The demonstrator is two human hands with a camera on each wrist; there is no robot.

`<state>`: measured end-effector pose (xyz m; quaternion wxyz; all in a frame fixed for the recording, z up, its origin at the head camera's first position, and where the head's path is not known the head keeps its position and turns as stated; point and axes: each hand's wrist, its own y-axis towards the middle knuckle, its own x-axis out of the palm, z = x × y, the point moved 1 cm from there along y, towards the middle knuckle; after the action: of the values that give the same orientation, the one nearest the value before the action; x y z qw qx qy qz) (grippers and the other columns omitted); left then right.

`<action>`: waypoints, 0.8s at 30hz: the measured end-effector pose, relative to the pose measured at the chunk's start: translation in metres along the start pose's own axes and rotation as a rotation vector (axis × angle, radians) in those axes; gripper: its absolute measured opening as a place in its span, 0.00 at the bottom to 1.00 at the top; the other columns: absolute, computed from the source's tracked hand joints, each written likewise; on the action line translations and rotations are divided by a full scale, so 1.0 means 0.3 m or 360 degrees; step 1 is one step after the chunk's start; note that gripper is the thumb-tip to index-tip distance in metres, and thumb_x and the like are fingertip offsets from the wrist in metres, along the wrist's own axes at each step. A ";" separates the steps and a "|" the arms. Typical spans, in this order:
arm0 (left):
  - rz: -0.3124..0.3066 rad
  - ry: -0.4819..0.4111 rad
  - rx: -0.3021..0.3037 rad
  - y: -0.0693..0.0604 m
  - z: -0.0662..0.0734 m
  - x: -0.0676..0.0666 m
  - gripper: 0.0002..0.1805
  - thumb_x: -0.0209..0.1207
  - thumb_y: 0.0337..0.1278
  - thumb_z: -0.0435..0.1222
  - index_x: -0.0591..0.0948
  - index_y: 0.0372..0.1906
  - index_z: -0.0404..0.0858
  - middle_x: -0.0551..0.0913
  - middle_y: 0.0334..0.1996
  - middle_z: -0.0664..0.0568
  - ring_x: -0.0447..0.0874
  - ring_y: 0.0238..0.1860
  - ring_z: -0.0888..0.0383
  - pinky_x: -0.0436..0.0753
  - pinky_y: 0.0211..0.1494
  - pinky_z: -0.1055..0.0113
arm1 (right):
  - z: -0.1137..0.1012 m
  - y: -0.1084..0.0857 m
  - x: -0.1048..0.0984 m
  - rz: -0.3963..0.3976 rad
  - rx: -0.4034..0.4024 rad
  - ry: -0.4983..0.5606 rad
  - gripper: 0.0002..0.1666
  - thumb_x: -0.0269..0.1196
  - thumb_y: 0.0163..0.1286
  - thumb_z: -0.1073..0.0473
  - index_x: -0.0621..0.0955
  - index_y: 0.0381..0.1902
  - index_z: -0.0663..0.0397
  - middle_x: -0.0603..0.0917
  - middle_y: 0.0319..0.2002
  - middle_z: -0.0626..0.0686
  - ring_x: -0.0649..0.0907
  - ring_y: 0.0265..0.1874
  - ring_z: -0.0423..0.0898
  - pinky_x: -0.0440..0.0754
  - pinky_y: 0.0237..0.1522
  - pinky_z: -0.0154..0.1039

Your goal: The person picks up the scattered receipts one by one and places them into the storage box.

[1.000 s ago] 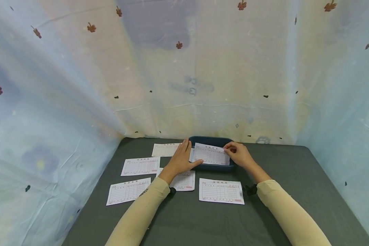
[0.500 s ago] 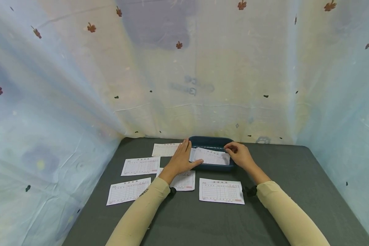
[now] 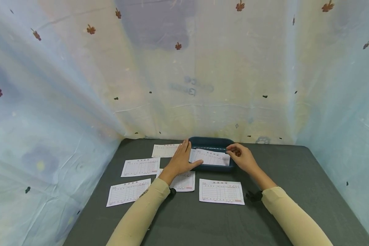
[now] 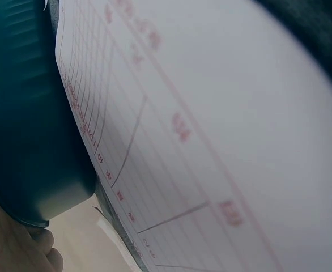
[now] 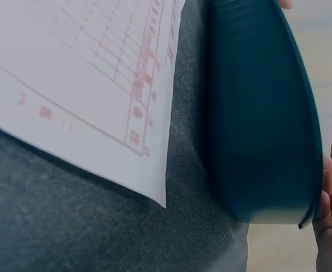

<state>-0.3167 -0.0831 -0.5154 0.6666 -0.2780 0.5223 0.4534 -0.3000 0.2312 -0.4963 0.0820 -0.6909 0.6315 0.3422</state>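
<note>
A dark blue-green oblong tray (image 3: 210,140) stands near the back of the table. Printed form slips (image 3: 215,158) lie inside it, the top one slanting along its near side. My left hand (image 3: 179,160) rests at the tray's left end, fingers straight and thumb stretched along the near rim. At the right end, my right hand (image 3: 242,158) has loosely bent fingers by the rim, with no slip between them. The right wrist view shows those bent fingers (image 5: 328,209) beside the tray wall (image 5: 262,124). In the left wrist view the tray wall (image 4: 35,124) hides part of the left hand.
Single slips lie about on the dark grey table: one in front of the tray (image 3: 221,192), one partly under the left forearm (image 3: 185,181), several at the left (image 3: 140,167). A patterned cloth (image 3: 184,85) hangs behind and at both sides.
The slip that my right hand held raised over the tray has dropped onto the others inside it. The right hand has let go and shifted slightly right; the left hand has stayed put.
</note>
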 end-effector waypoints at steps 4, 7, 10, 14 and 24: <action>-0.0003 0.0008 -0.0008 -0.005 0.006 -0.007 0.62 0.51 0.72 0.72 0.47 0.86 0.28 0.42 0.88 0.36 0.38 0.88 0.43 0.45 0.89 0.48 | 0.000 -0.024 -0.015 0.0040 -0.0030 -0.0002 0.12 0.68 0.78 0.63 0.86 0.55 0.64 0.90 0.43 0.59 0.83 0.35 0.44 0.80 0.36 0.33; -0.0007 0.0014 -0.0011 -0.004 0.006 -0.007 0.62 0.51 0.72 0.72 0.47 0.86 0.28 0.41 0.88 0.36 0.39 0.88 0.42 0.46 0.88 0.47 | 0.001 -0.045 -0.029 0.0081 -0.0035 -0.0004 0.12 0.68 0.78 0.64 0.86 0.54 0.65 0.89 0.42 0.58 0.82 0.34 0.44 0.79 0.35 0.33; -0.0015 0.0029 -0.0018 -0.002 0.003 -0.005 0.63 0.50 0.72 0.73 0.46 0.86 0.29 0.40 0.88 0.37 0.39 0.88 0.42 0.45 0.89 0.48 | 0.001 -0.069 -0.043 0.0107 -0.0017 -0.0019 0.11 0.68 0.78 0.63 0.86 0.53 0.63 0.89 0.43 0.57 0.81 0.34 0.43 0.78 0.36 0.32; -0.0023 0.0023 -0.0026 0.001 0.000 -0.004 0.63 0.50 0.71 0.73 0.45 0.86 0.29 0.40 0.88 0.37 0.37 0.88 0.44 0.45 0.89 0.48 | 0.004 -0.101 -0.062 0.0117 -0.0001 -0.0026 0.10 0.69 0.78 0.62 0.86 0.52 0.61 0.89 0.43 0.56 0.81 0.35 0.42 0.78 0.37 0.30; -0.0023 0.0005 -0.0021 -0.001 0.002 -0.001 0.63 0.51 0.71 0.72 0.45 0.86 0.29 0.40 0.88 0.37 0.38 0.88 0.43 0.44 0.89 0.48 | 0.010 -0.183 -0.099 0.0128 -0.0010 -0.0081 0.08 0.70 0.76 0.64 0.86 0.49 0.61 0.86 0.37 0.53 0.78 0.32 0.40 0.78 0.34 0.31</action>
<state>-0.3162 -0.0829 -0.5148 0.6672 -0.2868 0.5183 0.4516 -0.2493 0.2674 -0.4991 0.0820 -0.6562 0.6555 0.3646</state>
